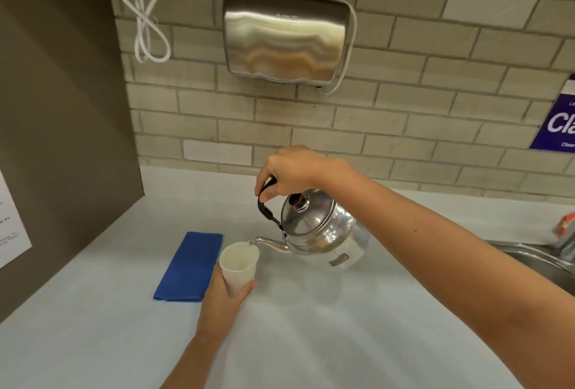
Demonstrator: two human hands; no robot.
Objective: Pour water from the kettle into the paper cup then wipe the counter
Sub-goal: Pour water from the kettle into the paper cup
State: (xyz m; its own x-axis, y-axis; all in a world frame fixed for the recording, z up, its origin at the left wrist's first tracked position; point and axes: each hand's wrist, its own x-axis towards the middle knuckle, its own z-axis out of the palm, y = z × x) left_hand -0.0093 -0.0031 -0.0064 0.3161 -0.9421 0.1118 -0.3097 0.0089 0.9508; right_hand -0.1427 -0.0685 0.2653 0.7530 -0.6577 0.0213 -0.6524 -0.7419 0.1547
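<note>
A shiny steel kettle hangs tilted above the pale counter, its spout tip over the rim of a white paper cup. My right hand grips the kettle's black handle from above. My left hand wraps around the lower part of the cup and holds it tilted toward the spout. A folded blue cloth lies flat on the counter just left of the cup.
A steel hand dryer with a looped white cord hangs on the tiled wall. A brown side panel closes the left end. A sink edge and a purple sign are at the right.
</note>
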